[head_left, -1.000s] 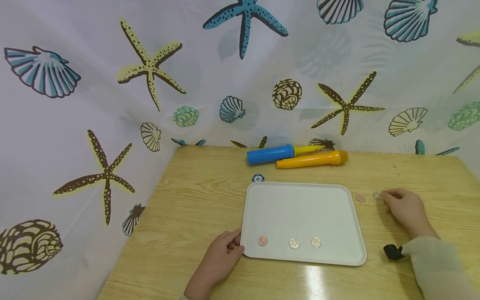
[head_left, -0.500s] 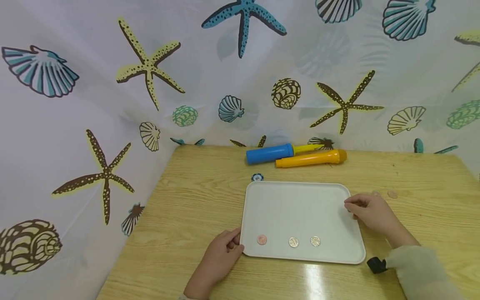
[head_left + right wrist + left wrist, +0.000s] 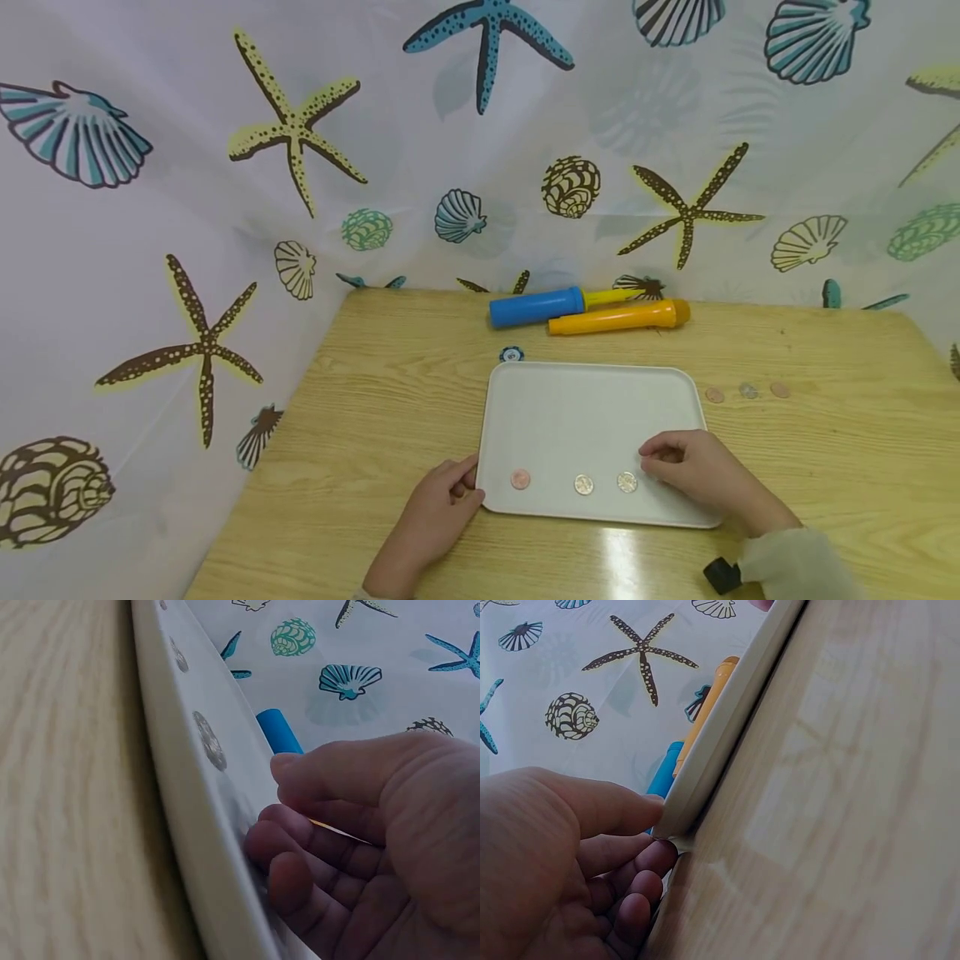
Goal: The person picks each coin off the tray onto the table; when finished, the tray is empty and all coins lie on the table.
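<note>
My left hand (image 3: 438, 515) grips the left edge of a white tray (image 3: 570, 421), its thumb (image 3: 622, 810) against the rim in the left wrist view. A copper-coloured coin (image 3: 520, 479) and two silvery coins, one in the middle (image 3: 583, 484) and one farther right (image 3: 627, 482), lie in a row near the tray's front edge. My right hand (image 3: 697, 468) is over the tray's right part, just right of that row. Its thumb and forefinger tips are drawn together in the right wrist view; whether a coin is between them I cannot tell.
Right of the tray, a copper coin (image 3: 715, 395), a silvery coin (image 3: 748, 390) and another copper coin (image 3: 780, 389) lie on the wooden table (image 3: 390, 400). Behind the tray are a blue poker chip (image 3: 512, 354), a blue pump-like tube (image 3: 536, 308) and an orange microphone-shaped toy (image 3: 618, 318).
My right hand has moved left from the coins on the table, past the tray's right rim, and forward over the tray toward me. The left hand has stayed at the tray's edge.
</note>
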Motion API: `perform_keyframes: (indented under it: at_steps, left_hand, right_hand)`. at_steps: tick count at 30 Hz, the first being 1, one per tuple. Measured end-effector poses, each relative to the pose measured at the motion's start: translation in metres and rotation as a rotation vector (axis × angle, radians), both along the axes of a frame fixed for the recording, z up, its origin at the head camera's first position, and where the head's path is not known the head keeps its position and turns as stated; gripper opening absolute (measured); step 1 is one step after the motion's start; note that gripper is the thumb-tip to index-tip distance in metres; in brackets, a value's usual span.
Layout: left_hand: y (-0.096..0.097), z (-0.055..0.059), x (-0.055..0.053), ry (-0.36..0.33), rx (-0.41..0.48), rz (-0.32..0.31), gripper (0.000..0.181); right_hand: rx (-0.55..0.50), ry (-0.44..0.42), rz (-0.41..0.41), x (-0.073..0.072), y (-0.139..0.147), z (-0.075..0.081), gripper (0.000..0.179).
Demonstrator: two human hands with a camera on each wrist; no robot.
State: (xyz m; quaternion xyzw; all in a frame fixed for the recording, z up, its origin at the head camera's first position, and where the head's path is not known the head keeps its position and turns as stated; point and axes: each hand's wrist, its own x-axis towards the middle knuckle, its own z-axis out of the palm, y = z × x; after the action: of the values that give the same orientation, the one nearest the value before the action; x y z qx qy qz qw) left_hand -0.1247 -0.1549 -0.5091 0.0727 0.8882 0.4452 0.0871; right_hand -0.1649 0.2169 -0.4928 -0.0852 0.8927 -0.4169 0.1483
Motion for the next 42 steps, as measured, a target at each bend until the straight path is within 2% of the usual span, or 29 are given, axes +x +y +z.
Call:
perform_keyframes:
  at_steps: [8,11,16,23,29,36,42]
  left_hand:
    - [0.000,-0.003,-0.002,-0.008,-0.007,-0.002,0.051]
    - [-0.001,-0.006,-0.003,-0.010,-0.006,0.003,0.051]
    - [-0.002,-0.008,-0.003,-0.001,0.003,0.008,0.051]
    - [-0.001,-0.007,-0.002,0.002,0.002,0.010,0.050]
    - [0.000,-0.007,-0.002,-0.001,0.002,0.000,0.050]
    - [0.005,-0.008,-0.005,-0.001,-0.007,0.002,0.050]
    - [0.005,-0.005,-0.002,-0.012,-0.005,0.026,0.051]
  right_hand:
    - [-0.015,0.076,0.089,0.012,-0.013,-0.001,0.023]
    - [0.007,0.119,0.126,0.013,-0.015,-0.001,0.023]
    - [0.062,0.158,0.141,0.013,-0.020,-0.002,0.017]
    - [0.128,0.057,0.093,0.009,-0.029,0.003,0.015]
    - [0.137,0.015,0.078,0.009,-0.032,0.004,0.016]
    - [0.077,0.041,0.095,0.013,-0.024,0.002,0.021]
    - [0.047,0.088,0.138,0.011,-0.017,-0.001,0.019]
